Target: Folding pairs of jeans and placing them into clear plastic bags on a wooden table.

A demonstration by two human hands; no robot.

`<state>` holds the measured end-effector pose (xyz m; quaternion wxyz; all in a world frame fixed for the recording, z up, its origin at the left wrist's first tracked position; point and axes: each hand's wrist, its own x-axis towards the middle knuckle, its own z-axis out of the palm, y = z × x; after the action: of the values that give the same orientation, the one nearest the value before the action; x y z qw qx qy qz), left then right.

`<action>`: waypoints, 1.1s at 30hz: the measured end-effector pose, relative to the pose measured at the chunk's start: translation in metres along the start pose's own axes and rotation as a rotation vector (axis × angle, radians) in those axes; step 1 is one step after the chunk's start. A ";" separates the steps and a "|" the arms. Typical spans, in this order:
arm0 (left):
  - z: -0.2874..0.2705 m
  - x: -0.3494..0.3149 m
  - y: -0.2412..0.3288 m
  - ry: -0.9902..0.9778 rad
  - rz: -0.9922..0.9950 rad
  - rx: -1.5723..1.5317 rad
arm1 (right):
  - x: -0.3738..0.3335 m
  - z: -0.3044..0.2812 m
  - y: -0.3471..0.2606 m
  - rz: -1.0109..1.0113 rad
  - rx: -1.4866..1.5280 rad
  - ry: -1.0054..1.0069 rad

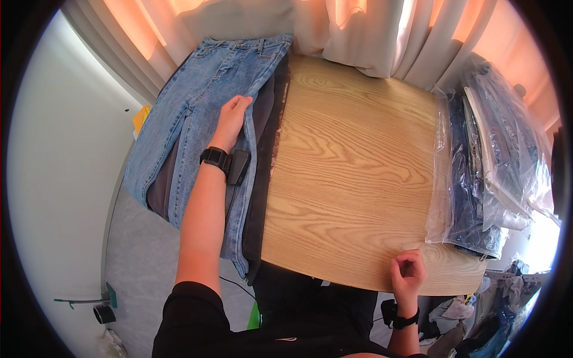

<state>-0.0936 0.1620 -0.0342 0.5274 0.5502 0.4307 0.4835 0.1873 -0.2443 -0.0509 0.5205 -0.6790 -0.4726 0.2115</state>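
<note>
A pair of light blue jeans (209, 89) lies spread over the left of the table, waistband at the far end and legs hanging past the near left edge. At the jeans' right side seam, my left hand (231, 122) pinches the denim between thumb and fingers. Darker garments (271, 113) lie beneath the jeans and show along their right side. My right hand (409, 271) is curled at the table's near edge, fingers bent in toward the thumb, with nothing visible in it. Both wrists wear black straps with small black boxes.
The wooden table (352, 161) has rounded near edges. On its right lie folded garments in clear plastic bags (477, 161). Beige curtains (239, 18) hang along the far side, and a white wall (65, 149) stands left. More clothes (507, 304) are piled low at the right.
</note>
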 end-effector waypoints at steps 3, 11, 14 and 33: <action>0.001 -0.001 0.001 -0.002 0.008 0.007 | 0.000 -0.001 -0.002 -0.009 0.010 -0.005; 0.003 -0.002 0.001 -0.004 0.024 0.012 | 0.001 0.000 -0.001 0.000 0.029 0.029; 0.002 -0.001 0.001 -0.004 0.023 0.013 | 0.002 0.001 -0.001 0.006 0.036 0.033; 0.062 -0.078 0.081 -0.634 0.445 0.025 | -0.002 -0.003 0.004 0.062 0.137 0.031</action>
<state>-0.0475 0.0693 0.0417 0.5099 0.7587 0.1222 0.3865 0.1906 -0.2472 -0.0536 0.5661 -0.6593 -0.4277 0.2488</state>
